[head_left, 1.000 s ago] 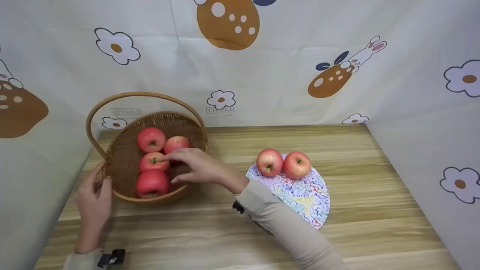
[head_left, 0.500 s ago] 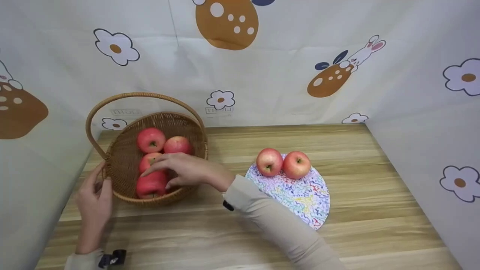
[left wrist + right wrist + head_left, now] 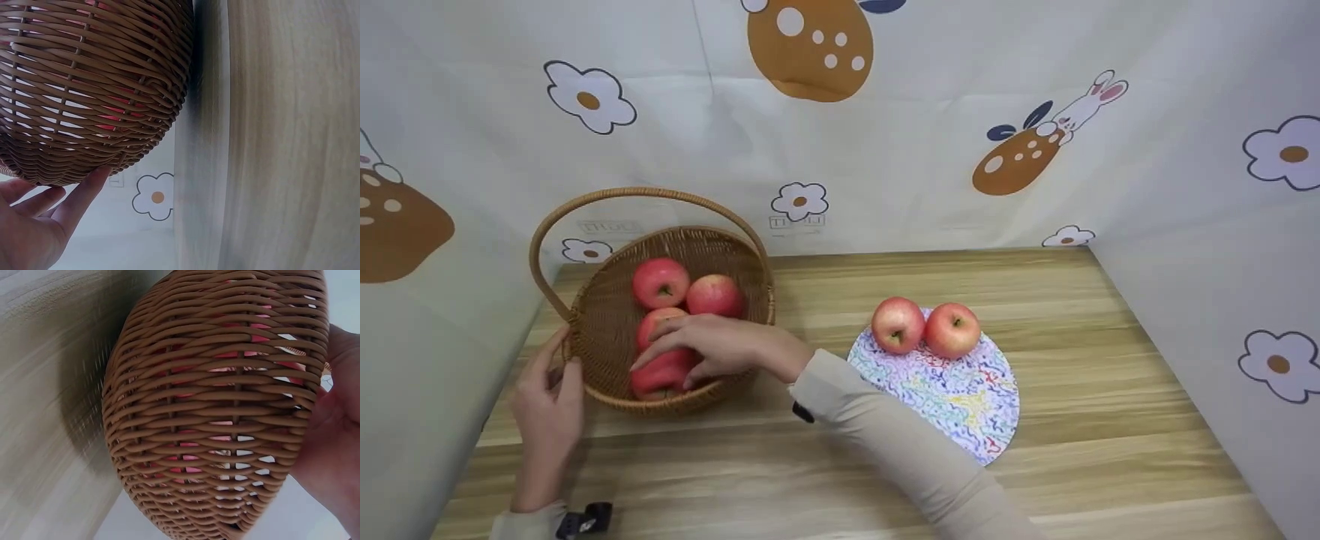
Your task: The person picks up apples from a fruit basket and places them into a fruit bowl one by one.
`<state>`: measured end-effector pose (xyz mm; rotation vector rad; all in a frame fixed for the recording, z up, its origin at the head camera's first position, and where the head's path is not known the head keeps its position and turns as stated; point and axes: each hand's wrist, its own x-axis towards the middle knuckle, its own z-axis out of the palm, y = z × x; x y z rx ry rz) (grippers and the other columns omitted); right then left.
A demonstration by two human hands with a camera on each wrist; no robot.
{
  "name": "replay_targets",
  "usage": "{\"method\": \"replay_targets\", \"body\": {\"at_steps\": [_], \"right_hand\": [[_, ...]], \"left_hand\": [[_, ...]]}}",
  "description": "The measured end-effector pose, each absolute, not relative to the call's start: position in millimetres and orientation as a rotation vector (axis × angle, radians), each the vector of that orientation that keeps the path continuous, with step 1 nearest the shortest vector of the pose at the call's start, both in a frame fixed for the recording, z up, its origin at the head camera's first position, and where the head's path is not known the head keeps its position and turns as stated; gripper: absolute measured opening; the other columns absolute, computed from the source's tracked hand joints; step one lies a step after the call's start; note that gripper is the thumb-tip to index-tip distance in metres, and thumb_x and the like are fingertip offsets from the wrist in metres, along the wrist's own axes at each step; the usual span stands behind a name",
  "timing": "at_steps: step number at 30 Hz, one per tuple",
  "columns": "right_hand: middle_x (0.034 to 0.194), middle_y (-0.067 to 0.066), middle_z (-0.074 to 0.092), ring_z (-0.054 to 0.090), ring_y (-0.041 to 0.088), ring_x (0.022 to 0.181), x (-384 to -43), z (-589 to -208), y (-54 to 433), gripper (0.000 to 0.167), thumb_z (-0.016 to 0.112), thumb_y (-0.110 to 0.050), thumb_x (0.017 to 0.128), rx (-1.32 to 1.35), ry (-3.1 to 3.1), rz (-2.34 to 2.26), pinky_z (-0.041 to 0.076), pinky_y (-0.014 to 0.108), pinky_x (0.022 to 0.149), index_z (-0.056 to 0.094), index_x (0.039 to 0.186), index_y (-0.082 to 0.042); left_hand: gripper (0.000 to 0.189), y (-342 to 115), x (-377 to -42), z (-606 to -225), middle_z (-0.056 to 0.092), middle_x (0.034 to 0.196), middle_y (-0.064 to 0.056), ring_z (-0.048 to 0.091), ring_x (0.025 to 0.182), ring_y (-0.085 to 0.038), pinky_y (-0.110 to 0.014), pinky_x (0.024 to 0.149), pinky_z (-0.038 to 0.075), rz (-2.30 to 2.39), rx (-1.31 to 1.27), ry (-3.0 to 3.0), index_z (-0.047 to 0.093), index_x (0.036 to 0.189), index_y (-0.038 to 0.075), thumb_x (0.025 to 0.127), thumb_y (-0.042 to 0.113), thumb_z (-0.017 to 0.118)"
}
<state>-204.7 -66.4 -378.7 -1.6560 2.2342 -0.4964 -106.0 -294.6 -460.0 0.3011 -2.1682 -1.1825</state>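
Observation:
A brown wicker basket (image 3: pixel 601 330) with a tall arched handle holds several red apples and leans with its mouth towards me. My left hand (image 3: pixel 547 409) holds the basket's left rim near the handle's foot; in the left wrist view its fingertips meet the weave. Inside the basket, my right hand (image 3: pixel 720 346) grips the front apple (image 3: pixel 654 375), fingers over its top and thumb on its right side. Behind that are a partly covered apple (image 3: pixel 654 324), a red apple (image 3: pixel 660 281) and another apple (image 3: pixel 715 295). In the right wrist view, wickerwork (image 3: pixel 214 394) hides the fingers.
Right of the basket, a round multicoloured mat (image 3: pixel 960 405) lies on the wooden table (image 3: pixel 1080 360). Two apples, a left one (image 3: pixel 898 325) and a right one (image 3: pixel 952 331), sit at its back edge. A printed curtain (image 3: pixel 915 187) encloses the table's back and sides.
My right hand has moved left and towards me, from above the middle apple onto the front one, and its fingers have closed round it. The left hand stays on the basket.

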Motion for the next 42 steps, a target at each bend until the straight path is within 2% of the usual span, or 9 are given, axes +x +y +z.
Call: {"method": "replay_targets", "body": {"at_steps": [5,13,22,29,32,42], "right_hand": [[0.155,-0.004,0.056,0.036,0.008,0.15,-206,-382,-72,0.058,0.081,-0.013,0.093,-1.645,2.213,-0.465,0.02,0.007,0.115,0.064,0.148,-0.023],[0.151,-0.004,0.06,0.038,0.012,0.151,-209,-389,-78,0.054,0.082,-0.017,0.093,-1.669,2.173,-0.468,0.021,0.007,0.114,0.067,0.144,-0.021],[0.149,-0.01,0.062,0.037,0.009,0.15,-212,-391,-83,0.055,0.082,-0.022,0.093,-1.662,2.188,-0.447,0.018,0.005,0.113,0.067,0.145,-0.022],[0.148,-0.006,0.063,0.042,0.01,0.145,-214,-393,-84,0.049,0.079,-0.02,0.096,-1.681,2.17,-0.476,0.021,0.005,0.111,0.068,0.144,-0.02],[0.145,-0.005,0.064,0.043,0.007,0.14,-214,-394,-83,0.047,0.078,-0.016,0.096,-1.669,2.166,-0.509,0.023,0.005,0.11,0.069,0.142,-0.019],[0.14,0.002,0.069,0.049,0.014,0.133,-215,-394,-81,0.046,0.079,-0.008,0.094,-1.7,2.127,-0.645,0.029,0.008,0.11,0.07,0.139,-0.011]], "left_hand": [[0.044,-294,-106,-459,0.066,0.14,-0.021,0.05,0.096,0.017,-0.004,0.081,0.038,-1.165,0.297,-2.171,0.067,0.141,0.003,0.099,0.007,0.054],[0.043,-295,-107,-461,0.065,0.144,-0.019,0.051,0.108,0.017,-0.005,0.084,0.04,-1.185,0.322,-2.188,0.067,0.142,0.006,0.101,0.008,0.054],[0.044,-296,-106,-460,0.064,0.145,-0.017,0.051,0.105,0.019,-0.005,0.085,0.041,-1.183,0.331,-2.194,0.067,0.143,0.008,0.101,0.008,0.054],[0.044,-295,-105,-461,0.065,0.142,-0.02,0.05,0.113,0.015,-0.006,0.085,0.039,-1.191,0.311,-2.173,0.067,0.142,0.005,0.1,0.008,0.053],[0.044,-295,-106,-461,0.066,0.141,-0.02,0.05,0.113,0.015,-0.006,0.085,0.039,-1.187,0.309,-2.17,0.068,0.141,0.006,0.1,0.008,0.053],[0.044,-295,-106,-460,0.065,0.142,-0.02,0.049,0.11,0.017,-0.006,0.084,0.038,-1.178,0.319,-2.183,0.067,0.141,0.005,0.1,0.009,0.053]]}}
